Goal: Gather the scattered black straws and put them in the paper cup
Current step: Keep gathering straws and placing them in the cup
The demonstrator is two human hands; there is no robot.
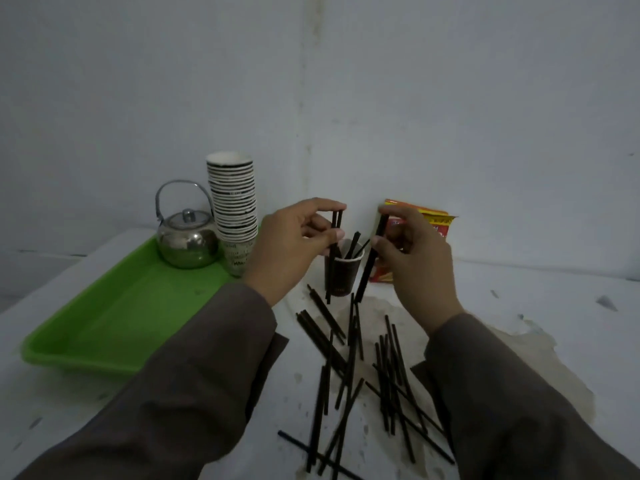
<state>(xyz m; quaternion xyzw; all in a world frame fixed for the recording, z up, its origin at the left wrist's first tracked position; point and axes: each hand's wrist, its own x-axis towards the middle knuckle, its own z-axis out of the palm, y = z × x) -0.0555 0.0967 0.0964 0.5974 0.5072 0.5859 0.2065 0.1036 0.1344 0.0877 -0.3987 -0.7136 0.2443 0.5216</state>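
Landmark: we take the dark paper cup, standing upright on the white desk, as our reference.
Left hand: we see it just left of the cup, thumb and fingers pinched on two black straws held nearly upright, their lower ends hanging in front of the cup's left side.
Right hand: just right of the cup, pinching a single straw, long axis steep, top leaning right, its lower end beside the cup's base.
In the cup: a few straws stand tilted to the right.
Scattered straws: on the desk in front of the cup (nearer to us), mostly pointing towards and away from it, several crossing.
Writing: print low on the cup is too blurred for us to read.
Around: a red and yellow packet behind and right of the cup; to the left a green tray carrying a steel kettle and a stack of paper cups.
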